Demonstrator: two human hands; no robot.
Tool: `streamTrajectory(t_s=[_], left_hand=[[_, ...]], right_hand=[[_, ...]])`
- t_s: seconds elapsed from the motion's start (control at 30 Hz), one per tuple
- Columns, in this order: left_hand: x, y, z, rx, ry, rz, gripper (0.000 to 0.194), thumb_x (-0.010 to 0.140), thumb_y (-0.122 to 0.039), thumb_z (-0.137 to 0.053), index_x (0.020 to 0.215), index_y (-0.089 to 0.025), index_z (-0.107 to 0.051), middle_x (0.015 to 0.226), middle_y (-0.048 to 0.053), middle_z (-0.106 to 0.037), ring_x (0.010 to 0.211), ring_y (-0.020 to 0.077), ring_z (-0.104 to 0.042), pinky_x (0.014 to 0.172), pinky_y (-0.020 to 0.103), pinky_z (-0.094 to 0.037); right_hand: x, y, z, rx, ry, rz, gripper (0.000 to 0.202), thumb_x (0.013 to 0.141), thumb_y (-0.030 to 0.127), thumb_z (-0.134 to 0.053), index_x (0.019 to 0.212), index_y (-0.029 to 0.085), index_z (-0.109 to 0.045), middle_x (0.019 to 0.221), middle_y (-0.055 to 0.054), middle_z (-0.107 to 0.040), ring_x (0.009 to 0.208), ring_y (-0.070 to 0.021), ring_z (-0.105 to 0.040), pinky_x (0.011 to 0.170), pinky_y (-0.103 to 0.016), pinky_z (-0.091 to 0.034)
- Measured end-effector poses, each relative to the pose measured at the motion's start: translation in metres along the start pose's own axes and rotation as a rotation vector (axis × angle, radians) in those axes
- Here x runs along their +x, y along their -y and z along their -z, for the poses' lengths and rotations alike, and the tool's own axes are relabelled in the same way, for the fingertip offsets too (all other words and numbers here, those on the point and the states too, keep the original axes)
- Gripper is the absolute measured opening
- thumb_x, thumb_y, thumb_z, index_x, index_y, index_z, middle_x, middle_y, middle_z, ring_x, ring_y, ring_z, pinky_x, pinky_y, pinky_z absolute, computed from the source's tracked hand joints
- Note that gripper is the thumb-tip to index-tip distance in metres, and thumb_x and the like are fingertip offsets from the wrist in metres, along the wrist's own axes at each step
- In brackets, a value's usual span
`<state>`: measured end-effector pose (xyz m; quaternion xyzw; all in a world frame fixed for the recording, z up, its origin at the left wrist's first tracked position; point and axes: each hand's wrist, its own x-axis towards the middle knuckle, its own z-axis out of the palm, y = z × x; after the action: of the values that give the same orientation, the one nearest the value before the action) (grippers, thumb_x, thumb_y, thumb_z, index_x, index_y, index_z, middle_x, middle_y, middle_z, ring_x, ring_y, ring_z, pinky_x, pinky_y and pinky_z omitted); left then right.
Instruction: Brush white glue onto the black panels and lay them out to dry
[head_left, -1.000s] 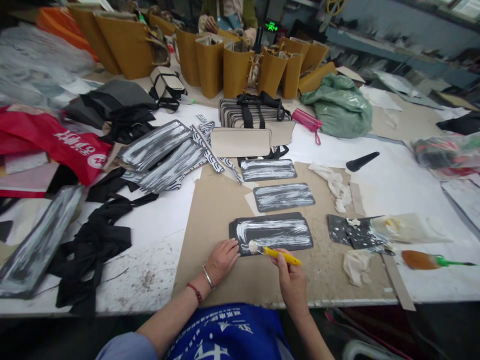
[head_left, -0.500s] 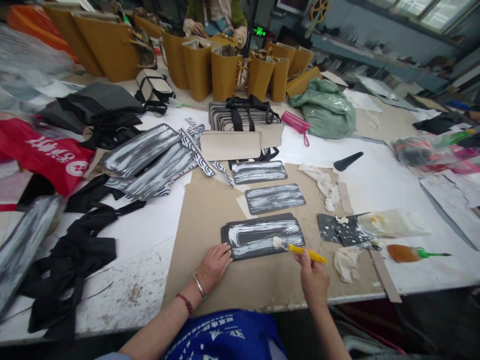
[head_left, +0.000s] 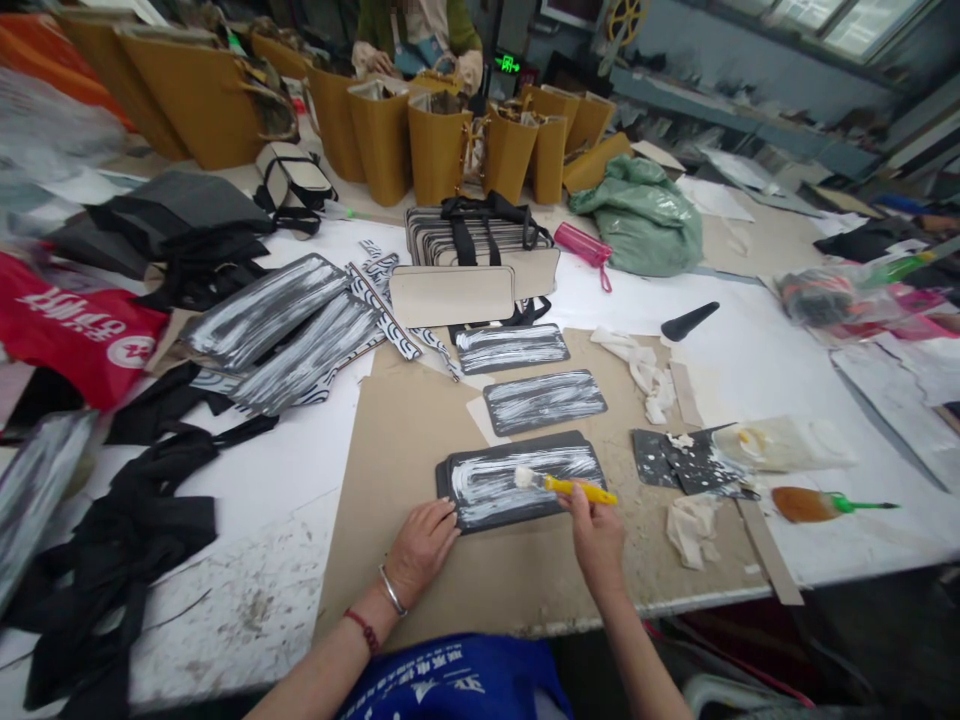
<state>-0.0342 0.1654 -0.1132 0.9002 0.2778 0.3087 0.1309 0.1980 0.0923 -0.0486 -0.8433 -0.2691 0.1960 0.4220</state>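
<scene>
My right hand (head_left: 600, 540) is closed round the yellow handle of a paintbrush (head_left: 581, 490). Its pale bristles touch the top dark rectangular panel (head_left: 480, 505), which is streaked with white paste, at about mid-panel. Beneath that panel, edges of another dark piece show at the left and back. My left hand (head_left: 424, 545) lies with fingers stretched out and close together on the panel's lower left corner; its thumb is hard to make out. Two more paste-streaked panels (head_left: 545, 400) lie behind, on the brown cardboard sheet (head_left: 390, 480).
To the right are a paste-spotted dark piece (head_left: 660, 460), crumpled tape (head_left: 691, 530) and an amber bottle (head_left: 806, 504) with a green nozzle. Coated panels (head_left: 262, 305) and black fabric (head_left: 142, 540) lie left. Behind stand tan bags (head_left: 382, 140); a person (head_left: 420, 40) is beyond them.
The brush has moved left across the panel with my right hand, and white paste now covers the formerly bare dark middle. My left hand stays at the corner. The view has shifted slightly.
</scene>
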Motion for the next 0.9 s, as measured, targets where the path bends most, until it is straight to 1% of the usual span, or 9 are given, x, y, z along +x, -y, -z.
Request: streamTrajectory(t_s=[0.07,0.13,0.2,0.33,0.43,0.5,0.7,0.8,0.9], left_hand=[[0.001,-0.001,0.001,-0.001,-0.007,0.008,0.015,0.084,-0.015,-0.047,0.092,-0.014,-0.059,0.093,0.009,-0.063,0.094,0.0194,-0.057,0.079,0.036,-0.052],[0.002,-0.001,0.002,-0.002,-0.02,0.008,0.014,0.084,-0.015,-0.047,0.091,-0.015,-0.059,0.092,0.009,-0.063,0.093,0.0191,-0.057,0.078,0.036,-0.052],[0.004,-0.001,0.003,-0.002,-0.036,-0.004,0.014,0.084,-0.014,-0.046,0.09,-0.015,-0.059,0.091,0.009,-0.063,0.091,0.0186,-0.058,0.078,0.034,-0.053],[0.007,-0.002,0.004,0.014,-0.043,-0.032,0.014,0.085,-0.015,-0.046,0.09,-0.013,-0.059,0.091,0.01,-0.063,0.089,0.0188,-0.059,0.076,0.034,-0.053],[0.008,-0.002,0.006,0.032,-0.026,-0.045,0.015,0.086,-0.017,-0.045,0.091,-0.014,-0.058,0.092,0.01,-0.063,0.088,0.0187,-0.059,0.075,0.034,-0.053],[0.01,-0.002,0.006,0.05,-0.023,-0.063,0.015,0.086,-0.017,-0.044,0.092,-0.014,-0.058,0.092,0.01,-0.064,0.087,0.0189,-0.06,0.075,0.034,-0.053],[0.011,-0.003,0.006,0.088,-0.017,-0.096,0.016,0.087,-0.017,-0.043,0.093,-0.013,-0.057,0.092,0.01,-0.064,0.087,0.0197,-0.06,0.074,0.034,-0.053],[0.01,-0.004,0.005,0.088,-0.01,-0.092,0.015,0.086,-0.016,-0.045,0.094,-0.012,-0.056,0.092,0.011,-0.063,0.088,0.0198,-0.06,0.074,0.034,-0.053],[0.009,-0.005,0.004,0.082,-0.017,-0.091,0.014,0.085,-0.015,-0.046,0.094,-0.011,-0.056,0.093,0.012,-0.063,0.089,0.0201,-0.059,0.074,0.034,-0.053]], right_hand=[[0.011,-0.004,0.019,-0.113,-0.105,0.016,0.053,0.074,0.06,-0.043,0.085,0.013,-0.065,0.073,-0.013,-0.069,0.079,-0.0287,-0.065,0.078,-0.044,-0.048],[0.011,0.003,0.023,-0.101,-0.116,0.028,0.052,0.075,0.058,-0.044,0.087,0.013,-0.065,0.076,-0.013,-0.069,0.079,-0.0278,-0.065,0.078,-0.042,-0.048],[0.003,0.017,0.009,0.046,-0.04,0.0,0.049,0.076,0.056,-0.045,0.092,0.013,-0.063,0.081,-0.012,-0.069,0.076,-0.0253,-0.065,0.074,-0.039,-0.051],[-0.009,0.039,-0.041,0.35,0.167,-0.12,0.045,0.076,0.054,-0.048,0.087,0.013,-0.062,0.074,-0.01,-0.069,0.067,-0.023,-0.066,0.066,-0.035,-0.054],[0.004,0.032,-0.053,0.347,0.153,-0.103,0.042,0.075,0.053,-0.049,0.085,0.014,-0.063,0.07,-0.008,-0.069,0.066,-0.0219,-0.066,0.066,-0.034,-0.054],[0.022,0.016,-0.04,0.266,0.061,-0.096,0.041,0.075,0.053,-0.049,0.081,0.015,-0.063,0.069,-0.008,-0.069,0.066,-0.022,-0.066,0.067,-0.034,-0.053],[0.075,-0.033,0.035,0.063,-0.215,-0.119,0.047,0.076,0.055,-0.044,0.07,0.014,-0.065,0.07,-0.012,-0.069,0.07,-0.0246,-0.066,0.07,-0.037,-0.051],[0.084,-0.043,0.061,0.012,-0.284,-0.131,0.048,0.076,0.054,-0.044,0.071,0.012,-0.065,0.07,-0.013,-0.069,0.072,-0.0254,-0.066,0.072,-0.038,-0.05],[0.075,-0.042,0.077,-0.06,-0.343,-0.108,0.05,0.076,0.057,-0.044,0.071,0.012,-0.066,0.069,-0.012,-0.069,0.074,-0.0258,-0.065,0.075,-0.04,-0.049]])
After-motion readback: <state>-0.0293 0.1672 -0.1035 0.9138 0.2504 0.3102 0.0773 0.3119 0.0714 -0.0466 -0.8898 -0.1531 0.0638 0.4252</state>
